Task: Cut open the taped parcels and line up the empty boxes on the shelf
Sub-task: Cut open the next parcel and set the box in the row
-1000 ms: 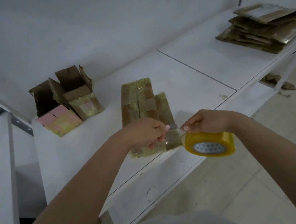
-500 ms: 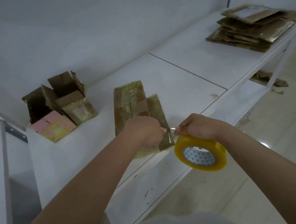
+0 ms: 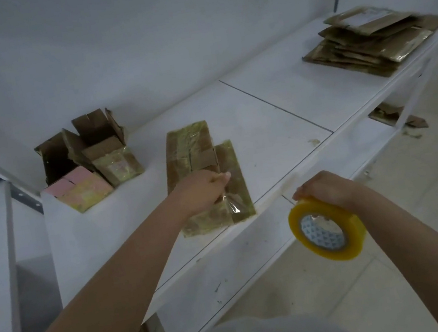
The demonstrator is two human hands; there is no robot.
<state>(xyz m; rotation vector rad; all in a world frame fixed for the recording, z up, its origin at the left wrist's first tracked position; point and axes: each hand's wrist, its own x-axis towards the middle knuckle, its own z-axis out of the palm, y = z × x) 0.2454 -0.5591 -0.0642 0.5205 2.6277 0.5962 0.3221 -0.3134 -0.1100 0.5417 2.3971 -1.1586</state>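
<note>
Head view shows your left hand [image 3: 202,194] reaching over the shelf [image 3: 270,117], fingers pinching a loose strip of clear tape [image 3: 234,206] that hangs down against the flat taped parcel [image 3: 192,152] lying near the shelf's front edge. Your right hand [image 3: 327,188] is off the shelf, in front of it and lower, fingers curled around a yellow tape roll [image 3: 327,230]; the strip and the roll are well apart, with nothing visibly joining them.

Judging by this, you are not cutting at the moment. No blade or cutter shows in either hand, so the step in hand looks like dealing with the tape strip at the parcel, pressing it on or pulling it away; I cannot tell which.

To the left, two opened boxes [image 3: 87,155] stand together by the back wall, flaps up, touching each other. Whether they are empty is unclear, since pink and yellowish faces show at their fronts. Far to the right sits a stack of flattened cartons [image 3: 370,41], well apart from everything else.

Your next move calls for freeing a hand: set the roll down on a bare part of the shelf, settle the strip, then take something sharp to the parcel's taped seam. Once opened and emptied, it belongs beside the two boxes on the left, in line with them.
</note>
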